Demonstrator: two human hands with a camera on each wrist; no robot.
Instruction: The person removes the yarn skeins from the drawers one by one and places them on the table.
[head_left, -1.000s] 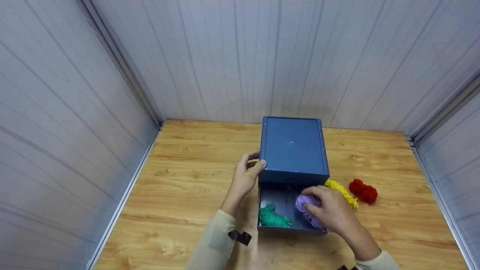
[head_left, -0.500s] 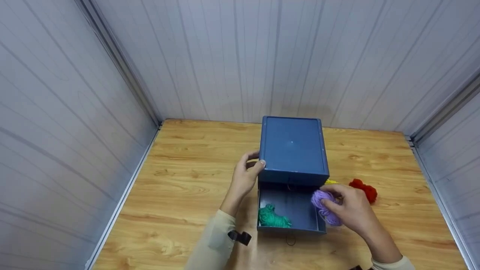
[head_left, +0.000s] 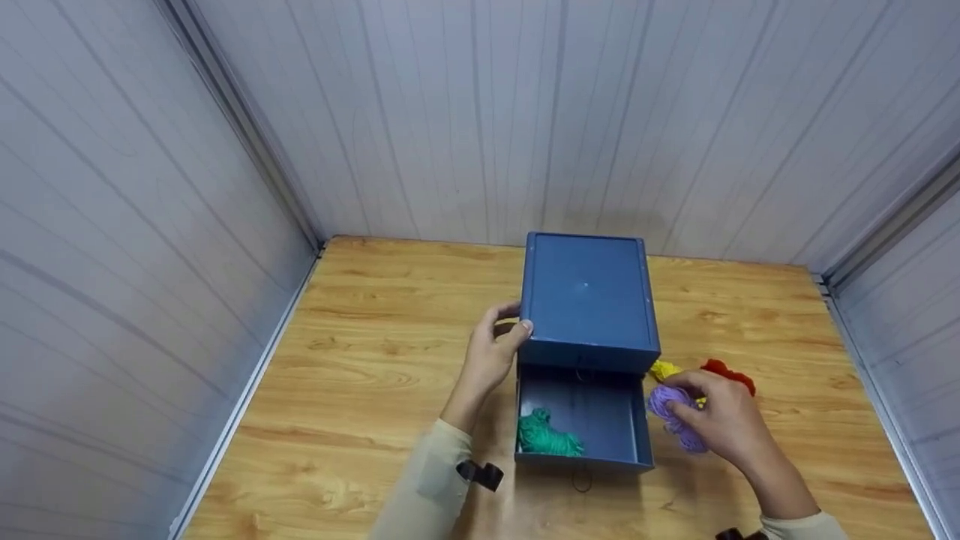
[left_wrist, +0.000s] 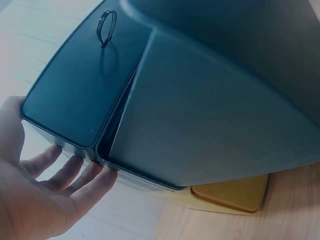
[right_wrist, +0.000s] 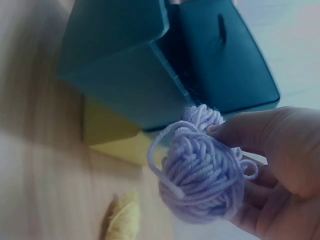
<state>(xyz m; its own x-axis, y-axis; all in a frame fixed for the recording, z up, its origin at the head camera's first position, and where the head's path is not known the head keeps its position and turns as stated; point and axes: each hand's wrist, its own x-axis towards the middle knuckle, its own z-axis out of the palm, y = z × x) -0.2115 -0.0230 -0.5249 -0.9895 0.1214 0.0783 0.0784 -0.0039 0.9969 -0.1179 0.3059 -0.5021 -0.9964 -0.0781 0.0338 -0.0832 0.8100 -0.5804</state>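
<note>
My right hand pinches a purple skein of yarn between thumb and fingers, just right of the pulled-out drawer. A loose strand loops from the skein in the right wrist view. In the drawer's front left corner lies a green skein of yarn. My left hand rests against the left side of the blue drawer cabinet, thumb at the top edge and fingertips on the side wall.
Partly behind my right hand, a yellow skein and a red skein lie on the wooden table. A yellow lower drawer sits beneath the open one. Panelled walls stand behind and on both sides.
My right hand has lifted the purple skein out of the drawer and carried it right, over the drawer's side. The left hand and the green skein have stayed in place.
</note>
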